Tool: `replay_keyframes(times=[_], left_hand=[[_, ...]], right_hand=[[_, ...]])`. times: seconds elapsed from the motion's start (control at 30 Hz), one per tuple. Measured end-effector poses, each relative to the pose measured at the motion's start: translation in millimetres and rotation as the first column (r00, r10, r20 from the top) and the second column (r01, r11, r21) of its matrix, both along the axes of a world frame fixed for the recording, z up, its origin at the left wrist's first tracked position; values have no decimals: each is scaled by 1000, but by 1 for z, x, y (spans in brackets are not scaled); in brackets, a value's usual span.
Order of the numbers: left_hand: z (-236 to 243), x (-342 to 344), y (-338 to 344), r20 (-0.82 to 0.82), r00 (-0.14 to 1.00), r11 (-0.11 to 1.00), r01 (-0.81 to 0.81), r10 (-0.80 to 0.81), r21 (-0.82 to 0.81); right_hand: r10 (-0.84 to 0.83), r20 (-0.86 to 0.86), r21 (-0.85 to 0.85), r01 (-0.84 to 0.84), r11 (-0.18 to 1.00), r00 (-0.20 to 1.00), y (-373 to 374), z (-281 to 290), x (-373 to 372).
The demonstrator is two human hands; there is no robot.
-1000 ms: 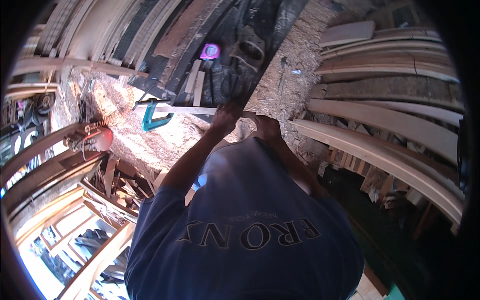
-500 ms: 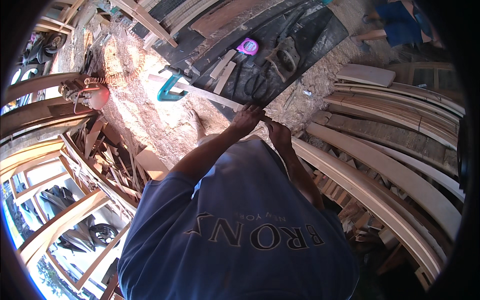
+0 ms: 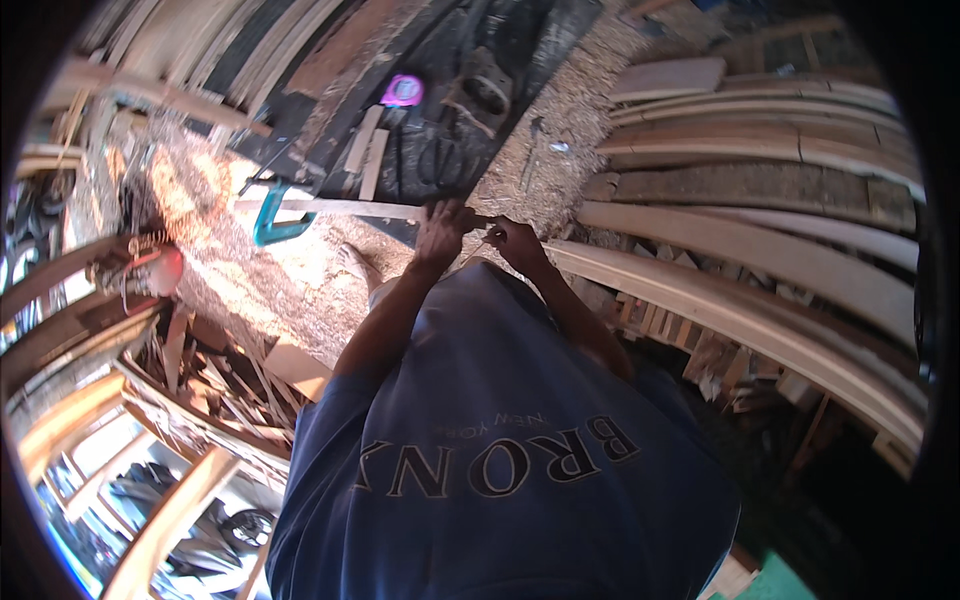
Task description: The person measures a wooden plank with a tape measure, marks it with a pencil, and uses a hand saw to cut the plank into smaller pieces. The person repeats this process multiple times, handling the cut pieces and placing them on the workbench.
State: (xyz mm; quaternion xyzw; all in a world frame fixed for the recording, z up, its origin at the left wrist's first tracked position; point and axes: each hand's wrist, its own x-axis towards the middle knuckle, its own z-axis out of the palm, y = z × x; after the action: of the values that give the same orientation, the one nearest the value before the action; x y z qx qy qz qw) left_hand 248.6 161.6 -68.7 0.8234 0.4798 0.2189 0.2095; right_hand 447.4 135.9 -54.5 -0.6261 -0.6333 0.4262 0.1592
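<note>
A narrow wooden strip [image 3: 365, 209] runs along the near edge of the dark bench, crossed at its left by a teal C-clamp [image 3: 268, 222]. My left hand [image 3: 441, 236] is closed around the strip's right part, fingers over its top. Just right of it, my right hand [image 3: 517, 246] is closed with bent fingers close to the strip's end; what it pinches is too small and shaded to make out. Beyond my hands lie two short wood pieces [image 3: 371, 150], a pink tape measure [image 3: 403, 90], dark-handled scissors [image 3: 438, 160] and a handsaw [image 3: 485, 92].
Long boards [image 3: 740, 245] are stacked on the right. Wood offcuts [image 3: 205, 360] fill a bin at left, near a red round-bodied machine [image 3: 158, 272]. Sawdust [image 3: 245, 290] covers the floor, and my bare foot [image 3: 357, 266] stands there. A motorcycle [image 3: 190, 505] shows at lower left.
The view has swung, so the bench and clamp appear further left. My right hand has shifted its grip and sits slightly apart from the left, which stays on the strip.
</note>
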Motion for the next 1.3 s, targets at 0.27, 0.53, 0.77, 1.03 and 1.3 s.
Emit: replay_keyframes(times=[0.27, 0.53, 0.77, 1.03, 1.3], left_hand=[[-3, 5, 4, -68, 998, 999, 2, 0, 33], [-3, 9, 4, -111, 994, 995, 29, -18, 95], [-1, 9, 7, -121, 992, 993, 38, -24, 112], [17, 12, 2, 0, 995, 995, -96, 96, 6], [6, 3, 1, 3, 997, 997, -80, 80, 6]], right_hand=[[-298, -573, -300, 143, 943, 763, -34, -17, -14], [-420, -592, -343, 257, 904, 688, -58, -25, -29], [-405, -453, -311, 285, 906, 794, -54, -23, -19], [-90, -594, -362, -166, 917, 799, -27, 12, -12], [3, -10, 211, -1, 978, 1000, 43, 58, -23]])
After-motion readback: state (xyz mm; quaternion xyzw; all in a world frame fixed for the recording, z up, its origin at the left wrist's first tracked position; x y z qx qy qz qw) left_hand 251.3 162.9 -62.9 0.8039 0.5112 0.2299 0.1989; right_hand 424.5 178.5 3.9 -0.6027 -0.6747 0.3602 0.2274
